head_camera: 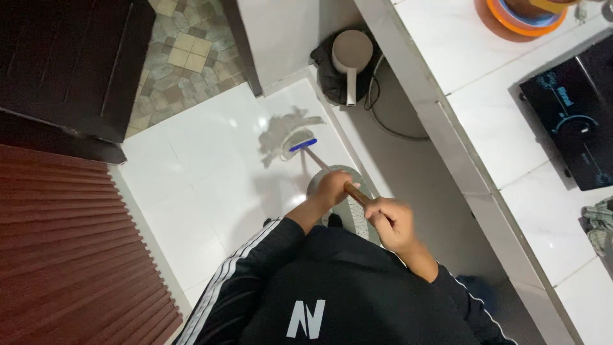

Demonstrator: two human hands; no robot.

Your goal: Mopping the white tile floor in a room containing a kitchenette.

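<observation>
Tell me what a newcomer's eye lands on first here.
Both hands, left hand and right hand, grip the brown wooden mop handle at centre frame. Its grey string mop head spreads on the glossy white tiled floor ahead. At right, a black glass induction cooktop sits on the white counter.

Open white tiled floor (204, 166) lies left of the grey string mop head (287, 134); a white tiled tabletop edge (447, 108) and a dark bag with grey scoop (348, 64) hem the right.
</observation>
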